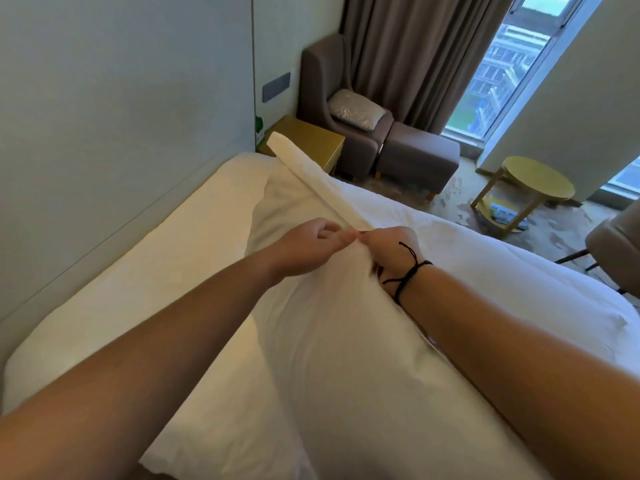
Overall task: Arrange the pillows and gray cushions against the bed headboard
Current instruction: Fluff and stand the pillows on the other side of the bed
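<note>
Headboard at left, bed below it. Left hand and right hand — knuckles meeting, each pinching the upper edge of a white pillow raised over the bed. Gray cushion — on the armchair, well apart.

Pillow was white matt cloth, soft, creased. Bed sheet same white cloth, smoother. Far armchair & footstool had brown-gray woven fabric; cushion on chair looked silvery w/ slight sheen. Curtain matt cloth. Nightstand smooth gold finish. Wall panel smooth matt.
</note>
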